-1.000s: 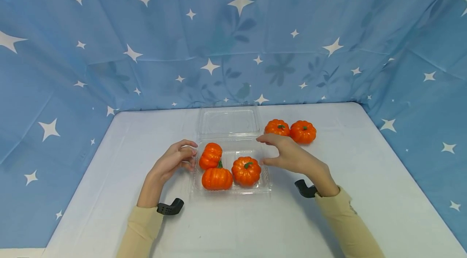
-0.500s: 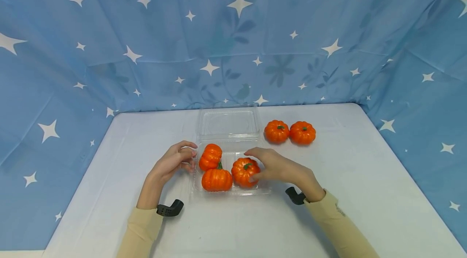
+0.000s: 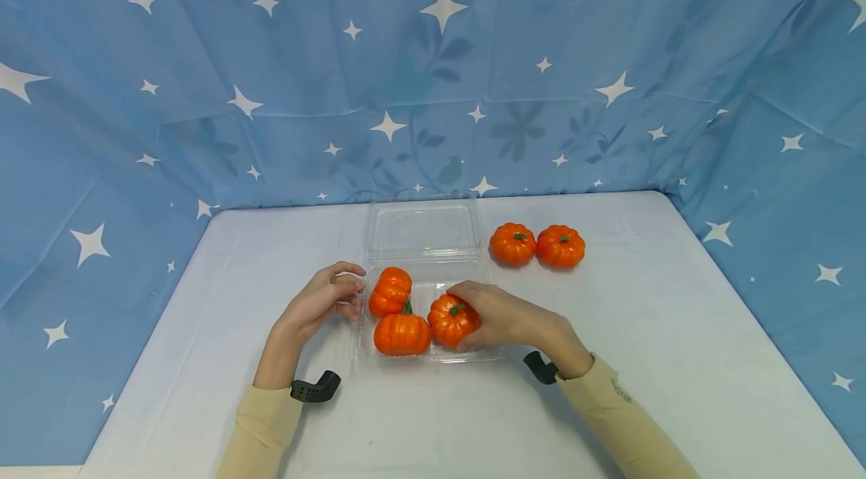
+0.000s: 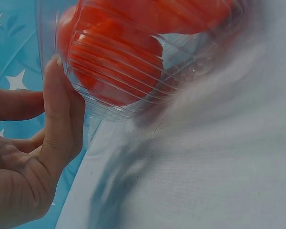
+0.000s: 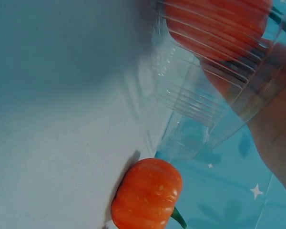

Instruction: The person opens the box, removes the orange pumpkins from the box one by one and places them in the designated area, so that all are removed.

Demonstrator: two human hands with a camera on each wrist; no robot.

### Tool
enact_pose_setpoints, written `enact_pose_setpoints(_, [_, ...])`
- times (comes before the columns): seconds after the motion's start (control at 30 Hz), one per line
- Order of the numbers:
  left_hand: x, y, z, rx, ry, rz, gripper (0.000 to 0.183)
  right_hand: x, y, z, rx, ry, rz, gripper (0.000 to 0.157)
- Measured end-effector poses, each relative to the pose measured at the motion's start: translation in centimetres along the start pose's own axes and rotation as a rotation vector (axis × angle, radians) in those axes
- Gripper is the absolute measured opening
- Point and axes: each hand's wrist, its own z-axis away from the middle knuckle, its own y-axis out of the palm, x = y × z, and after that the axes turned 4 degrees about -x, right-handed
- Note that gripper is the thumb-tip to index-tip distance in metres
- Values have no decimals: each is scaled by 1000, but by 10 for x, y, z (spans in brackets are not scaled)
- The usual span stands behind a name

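A clear plastic clamshell box stands open in the middle of the table, holding three small toy pumpkins. My right hand grips the right-hand pumpkin inside the box, fingers behind it and thumb in front. The right wrist view shows that pumpkin through the ribbed wall. To its left, one pumpkin lies at the front and another behind it, both on their sides. Against the left rim rest the loosely bent fingers of my left hand; the left wrist view shows a fingertip touching the rim.
Two more pumpkins, one beside the other, sit on the white tabletop behind and right of the box. The lid lies folded back. A blue star-patterned curtain hangs behind the table.
My right hand has moved left and down from beside the box onto the right-hand pumpkin and closed round it. That pumpkin has shifted slightly left. The left hand stays in place.
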Motion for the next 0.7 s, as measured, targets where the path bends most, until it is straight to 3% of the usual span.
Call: enact_pose_setpoints(0.7, [-1, 0, 0, -6, -3, -5, 39, -1, -10, 7, -75, -59, 4, 69])
